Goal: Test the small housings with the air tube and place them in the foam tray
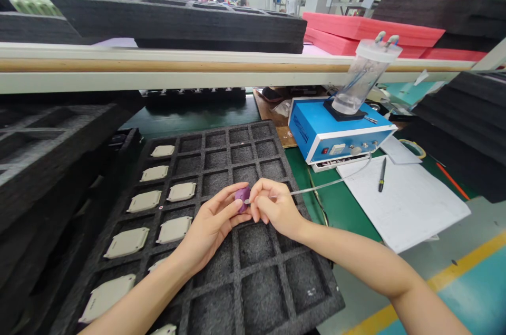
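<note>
My left hand (211, 227) grips a small purple part (242, 199) between thumb and fingers, above the black foam tray (256, 295). My right hand (276, 206) pinches the end of a thin clear tube (316, 187), its tip touching or very close to the purple part. From there the tube runs right to the front of a blue box-shaped machine (316, 129). Flat beige plastic parts (144, 201) lie in the left-hand pockets of the tray, several of them, some partly behind my left forearm.
On the blue machine stands a clear cylinder (361, 79). White papers (407, 208) with a pen (382, 174) lie to the right. Stacked black foam trays (35, 166) flank the left side. A shelf (237, 74) crosses ahead, bearing black and red foam (367, 29). People are in the background.
</note>
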`<state>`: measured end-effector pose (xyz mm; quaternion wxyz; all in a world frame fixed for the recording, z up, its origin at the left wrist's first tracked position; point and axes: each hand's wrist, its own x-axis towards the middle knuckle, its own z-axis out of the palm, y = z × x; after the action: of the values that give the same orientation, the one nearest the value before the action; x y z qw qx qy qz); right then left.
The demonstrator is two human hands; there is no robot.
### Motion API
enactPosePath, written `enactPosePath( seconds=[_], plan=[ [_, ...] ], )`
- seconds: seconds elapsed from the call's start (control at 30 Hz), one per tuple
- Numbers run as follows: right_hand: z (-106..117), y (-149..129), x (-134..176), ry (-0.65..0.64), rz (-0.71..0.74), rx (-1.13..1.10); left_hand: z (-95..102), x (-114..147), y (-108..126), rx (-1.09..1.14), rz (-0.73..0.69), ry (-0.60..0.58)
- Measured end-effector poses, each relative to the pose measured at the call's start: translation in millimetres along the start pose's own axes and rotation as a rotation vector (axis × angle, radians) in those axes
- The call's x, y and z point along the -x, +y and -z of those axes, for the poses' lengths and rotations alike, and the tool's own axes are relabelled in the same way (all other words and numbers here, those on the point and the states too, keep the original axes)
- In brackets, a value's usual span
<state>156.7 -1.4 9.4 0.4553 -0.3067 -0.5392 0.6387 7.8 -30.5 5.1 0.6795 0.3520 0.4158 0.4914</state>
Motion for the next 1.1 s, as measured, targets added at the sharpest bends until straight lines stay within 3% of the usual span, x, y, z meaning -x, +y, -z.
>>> enactPosePath(
  seconds=[0.43, 0.6, 0.73, 0.83, 1.0, 1.1],
  plan=[
    [-1, -1, 1, 0.011, -0.006, 0.026, -0.5, 1, -1, -0.012, -0.005, 0.006],
    [2, -2, 1, 0.200, 0.129, -0.008, -3.2, 2, 6, 0.089, 0.008, 0.047],
    [2, 0, -1, 0.212, 0.095, -0.041, -11.4, 2, 30, 0.203, 0.010, 0.144],
    [1, 2, -4, 0.198, 0.079, -0.067, -27.9, 13, 57, 0.204, -0.011, 0.167],
    [0, 9, -9, 0.178, 0.039, -0.133, -65.7, 54, 94, 0.014, -0.014, 0.118],
    [0, 11, -11, 0.172, -0.010, -0.161, -82.7, 63, 129, -0.189, -0.046, 0.071]
  ],
)
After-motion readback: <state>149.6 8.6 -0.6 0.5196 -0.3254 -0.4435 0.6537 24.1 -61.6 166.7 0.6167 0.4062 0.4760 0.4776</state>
